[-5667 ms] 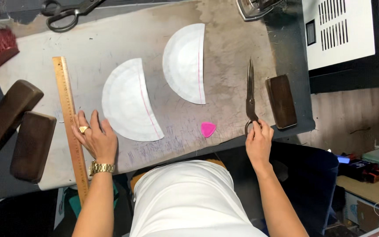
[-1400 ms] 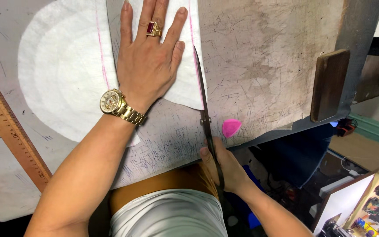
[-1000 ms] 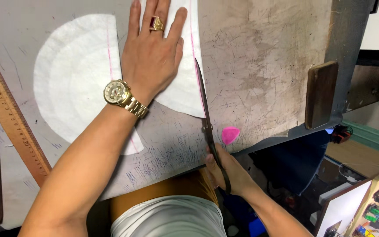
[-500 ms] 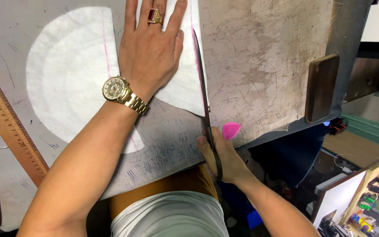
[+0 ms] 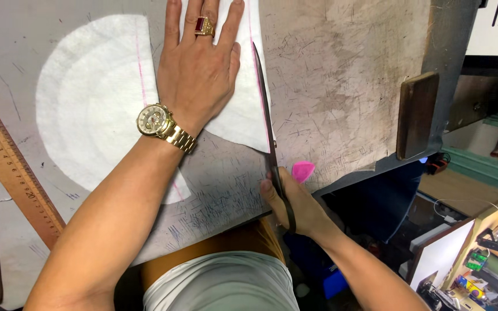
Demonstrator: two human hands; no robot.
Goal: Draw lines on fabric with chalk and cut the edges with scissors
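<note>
A left hand point(image 5: 200, 69), fingers spread flat, pins a white half-round piece point(image 5: 240, 118) to the scarred table point(image 5: 341, 86), while the right hand point(image 5: 292, 201) grips shears point(image 5: 267, 124) at the near edge. The blades run away from the body along the piece's pink line, just right of the pinning hand. A second piece point(image 5: 93, 103) lies left, beside a wooden ruler point(image 5: 12, 173).

Everything sat around the fabric half-circle point(image 5: 243, 109) on the table point(image 5: 341, 86): second half-circle point(image 5: 93, 115) to its left, ruler point(image 5: 12, 173) further left, scissors point(image 5: 269, 144) along its right edge, chalk piece point(image 5: 302, 171) just right, wooden block point(image 5: 416, 115) far right.
</note>
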